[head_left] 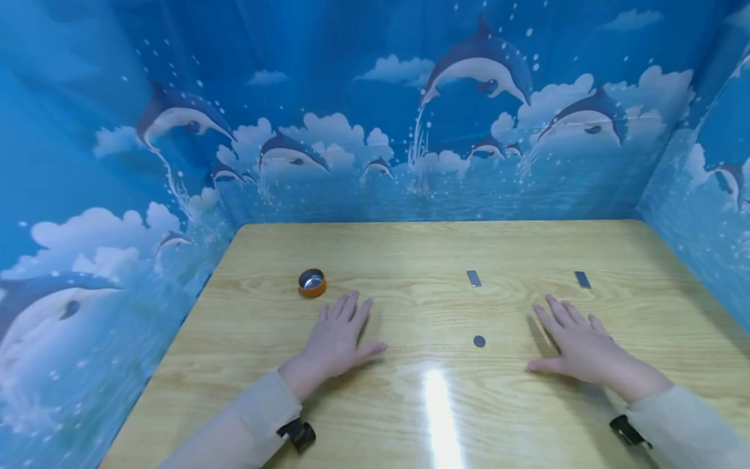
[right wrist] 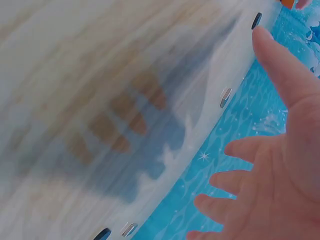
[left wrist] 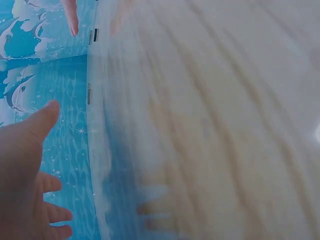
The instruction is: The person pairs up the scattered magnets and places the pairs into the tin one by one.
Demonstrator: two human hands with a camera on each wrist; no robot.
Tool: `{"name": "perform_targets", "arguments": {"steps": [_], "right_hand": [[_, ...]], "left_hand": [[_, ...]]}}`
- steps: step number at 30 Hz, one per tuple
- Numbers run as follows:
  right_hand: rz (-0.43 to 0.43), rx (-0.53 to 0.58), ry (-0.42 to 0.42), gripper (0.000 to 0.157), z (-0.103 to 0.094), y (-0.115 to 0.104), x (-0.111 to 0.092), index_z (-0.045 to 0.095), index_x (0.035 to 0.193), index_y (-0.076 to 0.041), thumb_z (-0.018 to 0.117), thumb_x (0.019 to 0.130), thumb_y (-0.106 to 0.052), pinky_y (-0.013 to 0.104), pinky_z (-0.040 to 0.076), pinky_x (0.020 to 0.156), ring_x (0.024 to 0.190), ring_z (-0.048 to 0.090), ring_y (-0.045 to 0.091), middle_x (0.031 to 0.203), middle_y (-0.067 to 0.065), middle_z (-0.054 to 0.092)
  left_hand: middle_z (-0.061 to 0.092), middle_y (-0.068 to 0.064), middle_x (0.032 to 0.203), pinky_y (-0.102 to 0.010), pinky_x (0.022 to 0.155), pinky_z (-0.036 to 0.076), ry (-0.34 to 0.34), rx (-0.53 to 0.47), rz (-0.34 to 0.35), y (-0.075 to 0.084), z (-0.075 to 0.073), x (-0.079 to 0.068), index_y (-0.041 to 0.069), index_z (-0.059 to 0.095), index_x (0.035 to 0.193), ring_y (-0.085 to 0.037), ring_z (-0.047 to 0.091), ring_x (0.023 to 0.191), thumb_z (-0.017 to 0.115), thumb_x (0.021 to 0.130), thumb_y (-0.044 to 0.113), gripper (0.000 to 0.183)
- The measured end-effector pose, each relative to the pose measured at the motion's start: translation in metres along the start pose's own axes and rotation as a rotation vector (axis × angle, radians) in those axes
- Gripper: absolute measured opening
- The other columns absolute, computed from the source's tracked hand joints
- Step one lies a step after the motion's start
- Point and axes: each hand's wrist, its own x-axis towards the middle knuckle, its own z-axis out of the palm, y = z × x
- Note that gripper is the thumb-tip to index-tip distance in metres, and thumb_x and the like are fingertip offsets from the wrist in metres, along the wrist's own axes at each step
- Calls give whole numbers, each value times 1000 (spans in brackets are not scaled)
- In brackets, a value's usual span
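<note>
My left hand [head_left: 334, 340] has its fingers spread, palm down, holding nothing. Just beyond its fingertips stands a small orange bowl [head_left: 312, 283] with a shiny metal inside. My right hand [head_left: 586, 348], also spread and holding nothing, is on the other side. Past its fingers lies a small dark grey rectangular plate [head_left: 583, 280]; a lighter grey rectangular plate [head_left: 473, 279] lies further left. Between the hands is a dark round disc [head_left: 479, 341]. Both wrist views show the left hand [left wrist: 25, 165] and right hand [right wrist: 270, 175] apart from the glossy tabletop, which reflects their fingers.
A light wood-grain table [head_left: 404, 260] carries everything, with a bright glare streak near its front. Blue curtains [head_left: 363, 189] printed with dolphins and clouds enclose the back and both sides. A black wrist device [head_left: 297, 435] sits at the left cuff, another black device [head_left: 628, 431] at the right.
</note>
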Motion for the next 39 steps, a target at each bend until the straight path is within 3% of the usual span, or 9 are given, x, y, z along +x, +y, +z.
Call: {"name": "perform_targets", "arguments": {"steps": [12, 18, 25, 31, 39], "right_hand": [[7, 34, 27, 99, -5, 22, -3, 19, 133, 1, 49, 67, -66, 67, 15, 80, 112, 20, 49, 133, 29, 14], [12, 174, 17, 85, -7, 38, -8, 26, 129, 6, 51, 75, -55, 63, 20, 82, 110, 23, 50, 129, 32, 19], [24, 298, 20, 73, -8, 51, -10, 25, 128, 9, 50, 82, -42, 63, 21, 81, 110, 20, 52, 127, 35, 18], [45, 288, 21, 67, -9, 64, -12, 30, 125, 11, 49, 84, -39, 61, 25, 80, 106, 26, 50, 121, 35, 27], [65, 287, 8, 63, -11, 77, -23, 33, 122, 12, 50, 84, -35, 59, 29, 76, 101, 33, 50, 116, 36, 33]], "left_hand": [[36, -7, 129, -40, 93, 30, 56, -277, 14, 8, -6, 15, 13, 37, 128, -23, 36, 115, 47, 80, 51, 61], [49, -2, 116, -39, 90, 33, 111, -400, 34, 16, -4, 23, 15, 52, 114, -17, 45, 106, 56, 78, 40, 44], [55, 5, 104, -41, 90, 30, 113, -469, 35, 30, 1, 31, 21, 60, 104, -13, 48, 97, 61, 76, 35, 32], [55, 6, 95, -27, 75, 41, 80, -517, 53, 42, 5, 36, 21, 63, 100, -11, 51, 87, 61, 76, 34, 28], [53, 10, 87, -18, 65, 41, 48, -551, 86, 60, 9, 44, 21, 65, 94, -9, 51, 79, 62, 76, 31, 22]]}}
